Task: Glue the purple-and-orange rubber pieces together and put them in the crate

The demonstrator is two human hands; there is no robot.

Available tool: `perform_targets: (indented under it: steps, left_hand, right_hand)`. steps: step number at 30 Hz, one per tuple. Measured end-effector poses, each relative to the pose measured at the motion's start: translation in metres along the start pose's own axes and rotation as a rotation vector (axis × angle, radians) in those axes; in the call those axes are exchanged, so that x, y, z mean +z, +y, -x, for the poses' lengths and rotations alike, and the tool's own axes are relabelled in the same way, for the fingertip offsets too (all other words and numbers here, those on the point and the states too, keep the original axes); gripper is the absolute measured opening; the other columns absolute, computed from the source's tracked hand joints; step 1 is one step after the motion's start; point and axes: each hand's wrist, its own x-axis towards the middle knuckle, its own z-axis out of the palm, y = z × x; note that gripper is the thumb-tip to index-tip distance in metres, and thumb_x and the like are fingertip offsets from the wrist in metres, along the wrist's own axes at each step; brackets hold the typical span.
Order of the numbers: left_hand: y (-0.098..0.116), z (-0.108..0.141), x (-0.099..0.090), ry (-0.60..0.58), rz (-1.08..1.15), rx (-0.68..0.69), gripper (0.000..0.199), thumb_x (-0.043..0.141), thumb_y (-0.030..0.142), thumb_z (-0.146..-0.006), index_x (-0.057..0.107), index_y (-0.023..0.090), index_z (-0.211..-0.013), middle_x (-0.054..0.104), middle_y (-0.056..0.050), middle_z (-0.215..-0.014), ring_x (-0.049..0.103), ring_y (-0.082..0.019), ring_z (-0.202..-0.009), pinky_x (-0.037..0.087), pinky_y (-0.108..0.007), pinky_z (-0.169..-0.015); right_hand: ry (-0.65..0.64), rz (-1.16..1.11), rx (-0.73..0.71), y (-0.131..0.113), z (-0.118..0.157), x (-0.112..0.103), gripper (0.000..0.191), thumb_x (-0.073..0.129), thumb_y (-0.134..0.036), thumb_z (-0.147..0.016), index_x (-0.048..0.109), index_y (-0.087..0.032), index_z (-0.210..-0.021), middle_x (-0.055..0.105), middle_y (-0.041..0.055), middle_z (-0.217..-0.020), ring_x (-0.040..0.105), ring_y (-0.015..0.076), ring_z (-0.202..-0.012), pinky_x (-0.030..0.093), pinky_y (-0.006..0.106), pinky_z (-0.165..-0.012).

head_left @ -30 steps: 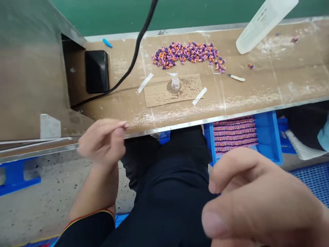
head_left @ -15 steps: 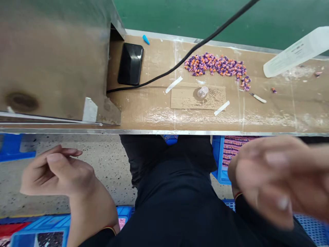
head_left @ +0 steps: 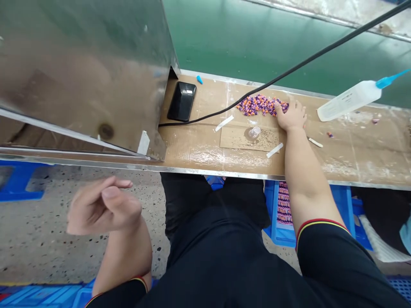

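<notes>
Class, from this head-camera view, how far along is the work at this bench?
Done: rows of striped pieces already lie in the blue crate under the bench. In hand: the right hand rests against the heap of purple-and-orange pieces, while the left hand is raised off the bench. Left: that heap still lies on the bench.

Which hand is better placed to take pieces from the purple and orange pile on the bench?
The right hand, probably: its fingers touch the pile, while the left hand hangs above the floor, away from the bench.
</notes>
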Motion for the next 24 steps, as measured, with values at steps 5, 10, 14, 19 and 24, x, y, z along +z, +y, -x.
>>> perform_targets:
  steps: [5,10,14,19,24]
  left_hand:
    - [-0.010,0.004,-0.009,-0.077,0.010,0.017,0.018,0.076,0.045,-0.078,0.089,0.033,-0.081,0.064,-0.004,-0.050,0.055,-0.024,-0.038,0.040,-0.040,-0.049]
    - [-0.034,-0.005,-0.006,0.005,-0.035,0.108,0.038,0.068,0.060,-0.067,0.075,0.023,-0.062,0.053,-0.003,-0.040,0.045,-0.021,-0.027,0.033,-0.033,-0.035]
    - [-0.053,-0.017,0.001,0.085,-0.070,0.189,0.043,0.057,0.064,-0.065,0.066,0.022,-0.057,0.044,-0.002,-0.037,0.039,-0.018,-0.027,0.027,-0.029,-0.035]
    - [-0.071,-0.034,0.002,0.169,-0.183,0.103,0.035,0.040,0.055,-0.056,0.060,0.027,-0.055,0.039,-0.001,-0.040,0.033,-0.016,-0.035,0.023,-0.029,-0.043]
    - [-0.076,-0.069,0.010,-0.173,-0.583,-0.199,0.012,0.051,0.035,-0.044,0.053,0.026,-0.052,0.058,-0.003,-0.058,0.061,-0.026,-0.066,0.060,-0.047,-0.072]
  right_hand:
    - [0.047,-0.023,-0.173,-0.002,-0.008,0.016,0.084,0.044,-0.075,-0.108,0.047,-0.027,-0.177,0.040,0.0186,-0.189,0.030,0.0485,-0.177,0.022,0.078,-0.140]
    - [0.065,-0.159,-0.442,0.025,-0.006,0.029,0.072,0.054,-0.061,-0.106,0.060,-0.021,-0.166,0.056,0.0215,-0.178,0.045,0.0445,-0.170,0.035,0.069,-0.140]
    - [0.260,-0.332,-0.386,0.061,-0.006,0.025,0.061,0.048,-0.054,-0.111,0.064,-0.022,-0.161,0.067,0.0190,-0.167,0.055,0.0413,-0.163,0.040,0.066,-0.138]
    - [0.410,-0.340,-0.196,0.099,-0.004,0.003,0.044,0.057,-0.032,-0.099,0.077,-0.017,-0.136,0.077,0.0229,-0.145,0.070,0.0422,-0.143,0.050,0.065,-0.129]
    - [0.252,-0.326,-0.188,0.100,0.019,-0.015,0.023,0.066,-0.031,-0.092,0.082,-0.023,-0.106,0.085,0.0147,-0.104,0.080,0.0358,-0.096,0.065,0.058,-0.103]
